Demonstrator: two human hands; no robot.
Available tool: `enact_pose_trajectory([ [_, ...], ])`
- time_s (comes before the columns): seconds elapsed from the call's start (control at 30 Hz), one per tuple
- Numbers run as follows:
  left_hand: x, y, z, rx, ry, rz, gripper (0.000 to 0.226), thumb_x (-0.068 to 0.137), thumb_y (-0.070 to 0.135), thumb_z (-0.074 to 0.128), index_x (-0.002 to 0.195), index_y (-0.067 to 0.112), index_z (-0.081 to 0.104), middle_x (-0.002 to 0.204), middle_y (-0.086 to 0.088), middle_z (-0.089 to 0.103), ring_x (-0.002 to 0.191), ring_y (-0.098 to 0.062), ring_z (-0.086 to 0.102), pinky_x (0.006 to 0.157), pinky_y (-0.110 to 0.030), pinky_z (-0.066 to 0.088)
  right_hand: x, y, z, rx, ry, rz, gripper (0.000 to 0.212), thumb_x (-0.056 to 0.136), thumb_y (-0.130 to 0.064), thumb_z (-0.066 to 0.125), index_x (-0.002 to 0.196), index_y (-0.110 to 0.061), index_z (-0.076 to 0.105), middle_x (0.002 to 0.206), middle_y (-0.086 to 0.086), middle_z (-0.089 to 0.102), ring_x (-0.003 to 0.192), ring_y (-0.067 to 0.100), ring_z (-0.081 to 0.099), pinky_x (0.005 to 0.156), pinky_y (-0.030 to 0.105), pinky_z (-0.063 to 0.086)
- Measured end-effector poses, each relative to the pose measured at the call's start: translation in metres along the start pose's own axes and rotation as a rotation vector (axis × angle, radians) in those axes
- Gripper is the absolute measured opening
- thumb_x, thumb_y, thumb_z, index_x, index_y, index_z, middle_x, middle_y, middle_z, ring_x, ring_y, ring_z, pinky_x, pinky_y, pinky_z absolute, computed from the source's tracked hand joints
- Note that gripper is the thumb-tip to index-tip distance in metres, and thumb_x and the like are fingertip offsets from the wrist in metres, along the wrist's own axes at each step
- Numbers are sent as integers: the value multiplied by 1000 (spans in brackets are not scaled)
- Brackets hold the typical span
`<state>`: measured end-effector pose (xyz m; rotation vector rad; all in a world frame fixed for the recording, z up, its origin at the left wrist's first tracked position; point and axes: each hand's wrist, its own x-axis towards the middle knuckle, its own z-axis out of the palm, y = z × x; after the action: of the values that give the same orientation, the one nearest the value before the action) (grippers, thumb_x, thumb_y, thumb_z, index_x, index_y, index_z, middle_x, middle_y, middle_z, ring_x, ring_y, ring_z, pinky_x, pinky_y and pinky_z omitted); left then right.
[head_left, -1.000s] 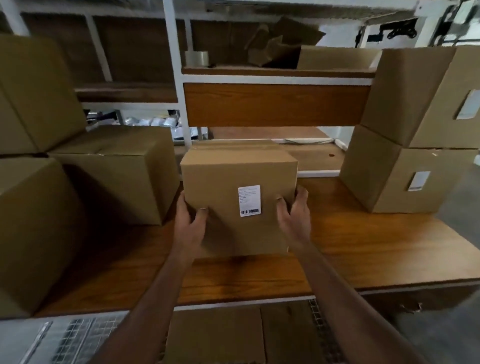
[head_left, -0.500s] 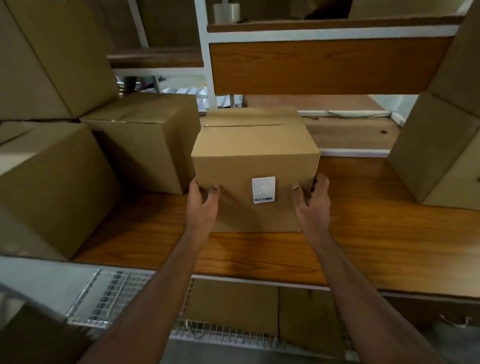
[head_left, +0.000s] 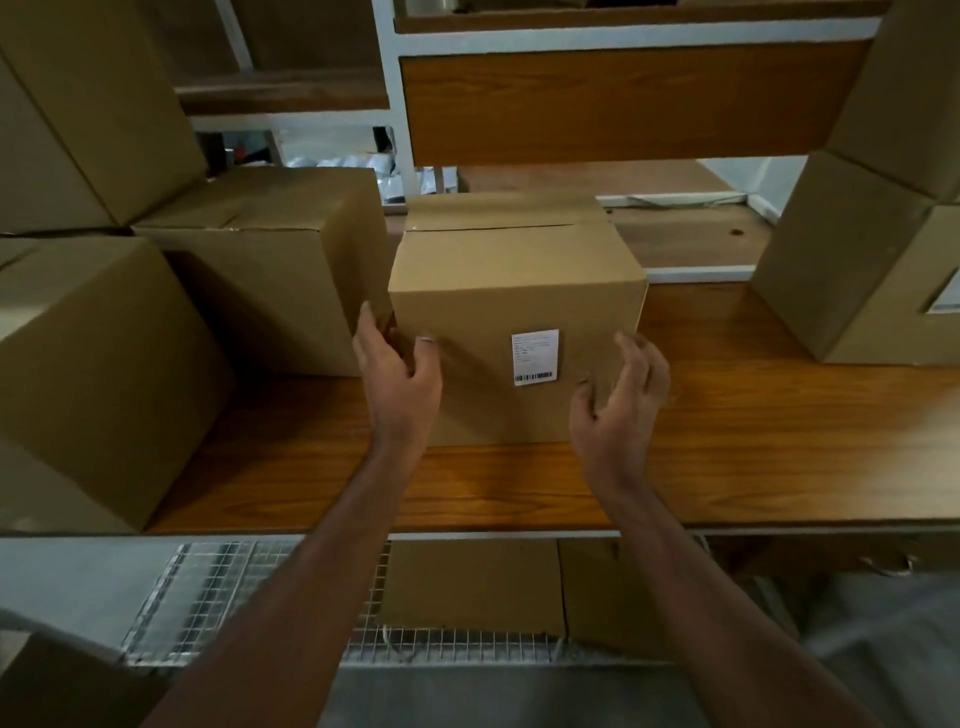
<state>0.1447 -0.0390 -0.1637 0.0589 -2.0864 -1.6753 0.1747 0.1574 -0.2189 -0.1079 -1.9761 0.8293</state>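
Locate the cardboard box (head_left: 519, 312) flat on the wooden shelf (head_left: 779, 441), directly on the far side of both hands, labelled face near, long axis and top seam running left to right. Note the left hand (head_left: 402, 384) nearer, bracketing the near left corner with straight fingers (head_left: 370, 325) on the side and thumb on the front, and the right hand (head_left: 621, 410) just off the near right corner, fingers loosely curled on nothing. Expect rigid matte corrugated board, square edges, a smooth white barcode label (head_left: 535, 357).
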Motion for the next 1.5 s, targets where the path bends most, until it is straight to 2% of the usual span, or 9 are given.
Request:
enact_pose_trajectory([
  [0.1,5,2,-4,70,18,109,74,99,26,59,158,13,17,156,-7,28,141,-18,36,114,-35,41,-8,-8,8,-37,-55,-138,39,93,-19,55,128,-4,56,123,19,57,118,30,51,94,38,49],
  [0.33,26,25,1,419,5,539,67,96,39,56,154,16,32,164,-17,15,152,-32,14,119,-54,27,1,-18,12,-40,-89,-119,35,94,-21,52,122,-1,61,115,17,62,110,30,56,89,41,52],
  [0.53,41,18,14,797,-203,733,56,95,51,48,145,26,47,152,-4,44,146,-29,29,121,-61,8,21,-17,15,-109,-28,-117,45,95,-20,51,133,2,56,114,21,59,109,26,50,90,29,43],
  [0.73,48,14,17,740,-180,735,52,94,49,52,140,25,54,141,0,55,135,-27,39,121,-56,11,19,-13,20,-137,-60,-111,47,95,-19,50,139,-3,53,117,19,55,110,27,49,92,27,43],
  [0.93,47,13,18,726,-172,741,51,93,47,55,140,25,54,141,0,54,135,-28,39,120,-58,13,19,-13,16,-79,-35,-140,29,91,-15,55,113,-2,70,114,16,60,109,28,55,90,33,51],
  [1.07,47,13,19,724,-158,739,52,93,48,54,140,25,53,141,0,54,134,-28,38,121,-58,13,25,-15,16,-36,-15,-65,33,91,-15,54,118,0,65,113,17,63,109,29,58,92,22,44],
  [1.2,47,12,19,716,-154,743,52,93,48,53,139,25,54,140,0,54,134,-28,39,121,-57,12,16,-15,19,-74,-61,-103,38,91,-9,61,128,-4,63,121,19,56,114,27,52,94,25,46],
  [1.37,46,12,20,731,-144,752,52,93,49,52,139,25,54,140,0,54,133,-29,41,120,-58,14,13,-15,20,-79,-53,-102,32,88,-9,64,119,-5,68,123,18,55,118,28,51,96,33,50],
  [1.5,46,11,19,733,-137,757,51,93,48,53,139,25,54,140,0,55,133,-28,41,120,-57,13,15,-16,19,-42,-41,-79,32,90,-15,62,120,-5,67,122,17,56,118,25,50,96,29,47],
])
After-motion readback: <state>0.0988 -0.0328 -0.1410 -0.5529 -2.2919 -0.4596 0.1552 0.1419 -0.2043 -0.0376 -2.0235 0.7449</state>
